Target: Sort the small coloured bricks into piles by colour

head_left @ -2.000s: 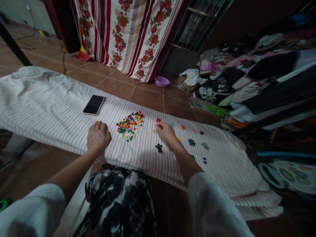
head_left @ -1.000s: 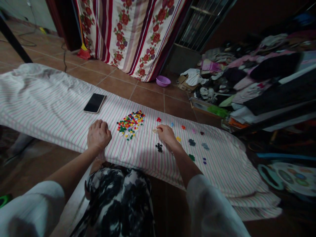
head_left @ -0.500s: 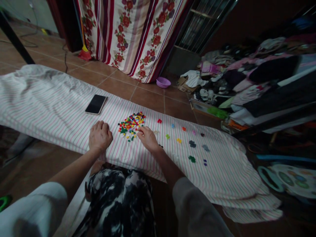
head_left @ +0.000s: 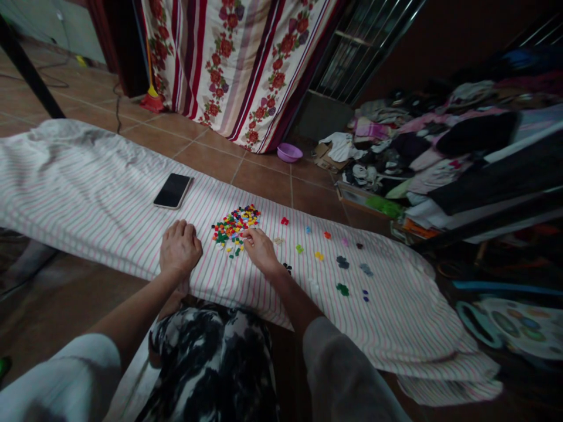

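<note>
1. Your right hand [head_left: 260,251] sits at the lower right edge of the heap of small multicoloured pieces [head_left: 235,230], its curled fingertips [head_left: 247,235] at the pieces. From this view, you cannot tell whether they are clamped on one.
2. Your left hand [head_left: 179,249] rests palm down and open, just left of the heap, with nothing showing in it.
3. Both hands and the heap lie on a pink-and-green striped sheet [head_left: 83,170], which is folded over beyond your knees.
4. Right of your right hand, small groups of pieces are spread across the sheet in separate colours: a red group [head_left: 284,221], a yellow group [head_left: 319,255], a green group [head_left: 342,289] and a dark grey group [head_left: 342,262], among others.
5. Ahead of your left hand, a black smartphone [head_left: 173,191] lies face up on the sheet.
6. Beyond the sheet is a tiled floor [head_left: 264,183] with a purple basin [head_left: 289,152] in front of a floral curtain [head_left: 237,70]. A heap of clothes [head_left: 440,149] lies far to your right.
</note>
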{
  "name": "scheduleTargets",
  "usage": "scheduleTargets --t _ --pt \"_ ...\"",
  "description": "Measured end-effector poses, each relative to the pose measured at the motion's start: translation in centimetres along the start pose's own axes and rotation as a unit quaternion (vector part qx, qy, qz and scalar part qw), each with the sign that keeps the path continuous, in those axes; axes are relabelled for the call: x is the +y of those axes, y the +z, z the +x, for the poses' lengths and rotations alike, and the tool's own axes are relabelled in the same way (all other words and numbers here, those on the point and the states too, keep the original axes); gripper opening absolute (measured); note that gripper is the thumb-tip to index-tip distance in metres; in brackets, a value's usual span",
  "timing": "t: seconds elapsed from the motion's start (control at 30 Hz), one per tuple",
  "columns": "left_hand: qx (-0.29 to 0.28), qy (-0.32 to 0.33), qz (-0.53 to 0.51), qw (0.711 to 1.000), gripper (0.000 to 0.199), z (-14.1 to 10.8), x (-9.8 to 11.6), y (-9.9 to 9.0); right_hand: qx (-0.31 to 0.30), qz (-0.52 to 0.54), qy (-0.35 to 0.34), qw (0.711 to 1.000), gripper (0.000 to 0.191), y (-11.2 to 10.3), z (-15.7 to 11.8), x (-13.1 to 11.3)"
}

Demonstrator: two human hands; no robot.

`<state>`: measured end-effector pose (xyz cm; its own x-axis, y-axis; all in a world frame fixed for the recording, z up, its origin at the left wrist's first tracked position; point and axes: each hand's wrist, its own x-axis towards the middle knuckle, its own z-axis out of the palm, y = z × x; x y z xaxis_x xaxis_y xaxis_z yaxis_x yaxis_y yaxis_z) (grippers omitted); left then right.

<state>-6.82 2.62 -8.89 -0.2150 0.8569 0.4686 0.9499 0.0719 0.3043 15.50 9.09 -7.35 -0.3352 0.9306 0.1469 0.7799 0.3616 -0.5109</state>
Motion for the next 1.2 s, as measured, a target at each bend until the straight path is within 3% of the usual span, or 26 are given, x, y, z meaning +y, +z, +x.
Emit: scheduleTargets --t 0.2,0.43,0.77,0.87,1.0,1.2 --pt "-0.004 -0.002 0.011 1.000 0.029 0.0 0.2 -0.2 0.039 0.043 -0.006 0.998 0.020 0.4 0.6 -0.3" --pt "-0.032 0.001 0.024 0.999 0.030 0.1 0.3 -0.8 0.082 0.078 -0.008 0.994 0.020 0.1 -0.5 -0.8" --pt "-0.047 0.007 0.037 0.998 0.033 0.3 0.7 -1.4 0.073 0.095 -0.022 0.992 0.015 -2.9 -3.2 -0.1" --pt "-0.041 0.012 0.017 0.999 0.031 0.3 0.6 -1.5 0.110 0.108 -0.015 0.988 0.016 -4.1 -4.9 1.1" --pt "-0.046 0.020 0.002 0.999 0.029 0.3 0.5 -1.6 0.208 0.123 0.003 0.970 0.022 -6.1 -8.4 4.1" --pt "-0.054 0.012 0.004 0.998 0.029 0.4 0.7 -1.9 0.289 0.095 0.098 0.948 0.026 -8.2 -14.0 9.7"
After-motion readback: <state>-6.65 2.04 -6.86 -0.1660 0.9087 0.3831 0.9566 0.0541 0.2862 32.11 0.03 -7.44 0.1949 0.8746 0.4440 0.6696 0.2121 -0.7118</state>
